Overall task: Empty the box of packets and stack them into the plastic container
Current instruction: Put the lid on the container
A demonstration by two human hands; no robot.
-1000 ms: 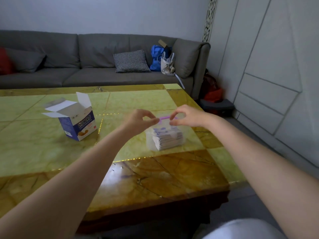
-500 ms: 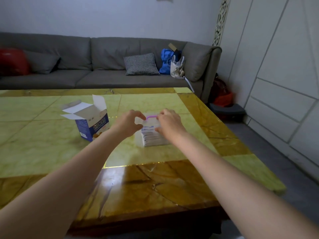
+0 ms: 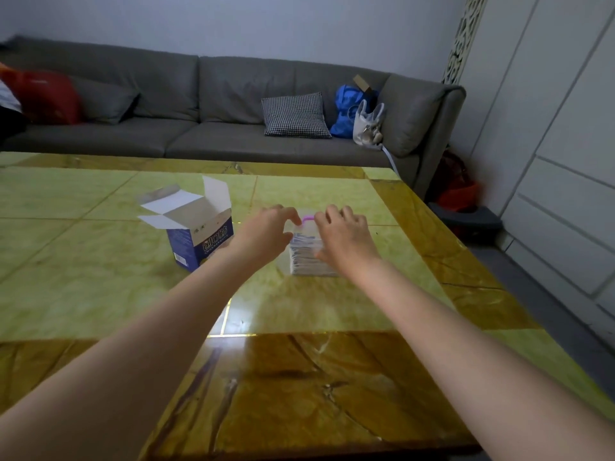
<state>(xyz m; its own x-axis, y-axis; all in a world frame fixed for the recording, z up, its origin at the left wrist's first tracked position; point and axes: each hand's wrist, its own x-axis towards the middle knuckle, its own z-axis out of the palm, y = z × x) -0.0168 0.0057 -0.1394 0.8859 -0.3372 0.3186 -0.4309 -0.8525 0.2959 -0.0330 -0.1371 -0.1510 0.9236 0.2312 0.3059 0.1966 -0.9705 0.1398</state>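
Both hands sit at the top of a clear plastic zip-top container with a pink seal strip (image 3: 307,218), which stands on the green and amber marble table (image 3: 100,287) right of centre. Left hand (image 3: 266,229): fingers curled, pinching the container's upper left edge by the pink strip. Right hand (image 3: 344,236): fingers curled over the upper right edge, gripping it; exact finger contact is blurred. Inside the container, a stack of white packets with blue-purple print (image 3: 304,257) lies flat, visible between the two wrists.

Blue and white cardboard box (image 3: 196,232) stands upright just left of the left hand, top flaps open, apart from the container; its inside cannot be seen.

Behind the table: grey fabric sofa (image 3: 186,104) with a black-and-white checked cushion (image 3: 294,114), a blue bag (image 3: 346,111), a white handbag (image 3: 367,123) and a red cushion (image 3: 50,96) at far left. White panelled cabinets (image 3: 559,161) on the right.
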